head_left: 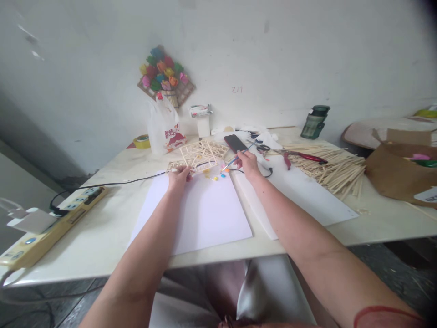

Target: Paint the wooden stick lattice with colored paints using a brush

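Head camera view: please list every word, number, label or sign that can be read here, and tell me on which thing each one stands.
"217": red handwritten number on the white wall.
White plastic bag: red printed characters and a red picture, too small to read.
Small box by the wall: printing blurred, unreadable.
White label at the right edge, on the brown paper: dark marks, cut off and unreadable.
Phone: dark screen, no text.

Writing on the wall and on a bag

The red number "217" is handwritten on the wall, to the right of the paper-flower piece. Below that piece, the white plastic bag on the bench carries red printed characters, too small to read.
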Available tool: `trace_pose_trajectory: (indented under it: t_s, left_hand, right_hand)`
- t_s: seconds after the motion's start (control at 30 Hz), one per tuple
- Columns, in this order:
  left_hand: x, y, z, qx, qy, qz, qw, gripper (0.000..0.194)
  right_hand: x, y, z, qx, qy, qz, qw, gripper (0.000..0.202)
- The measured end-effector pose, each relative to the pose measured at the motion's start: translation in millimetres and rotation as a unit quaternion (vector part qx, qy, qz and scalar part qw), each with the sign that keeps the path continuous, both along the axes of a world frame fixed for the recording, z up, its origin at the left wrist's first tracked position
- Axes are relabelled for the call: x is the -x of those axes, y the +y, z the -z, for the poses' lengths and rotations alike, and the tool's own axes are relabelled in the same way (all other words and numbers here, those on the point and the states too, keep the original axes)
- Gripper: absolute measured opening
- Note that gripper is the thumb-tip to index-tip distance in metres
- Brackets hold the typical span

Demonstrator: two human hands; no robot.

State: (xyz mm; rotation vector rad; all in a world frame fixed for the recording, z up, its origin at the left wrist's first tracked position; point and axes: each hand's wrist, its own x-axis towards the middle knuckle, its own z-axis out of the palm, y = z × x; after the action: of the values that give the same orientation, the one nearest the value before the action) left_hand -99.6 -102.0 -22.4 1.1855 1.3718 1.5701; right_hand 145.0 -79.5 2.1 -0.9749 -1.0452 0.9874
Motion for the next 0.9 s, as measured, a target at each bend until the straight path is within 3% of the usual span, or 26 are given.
trace_pose_trajectory:
  t_s: [0.9]
  left_hand:
    - [-1.7, -1.7, -1.3, 0.003, -0.003, 0.001, 1.000, 0.027]
  right_hand:
    - [4.8, -4.2, 1.5, 0.012, -0.019, -0.058, 0.998, 0.020]
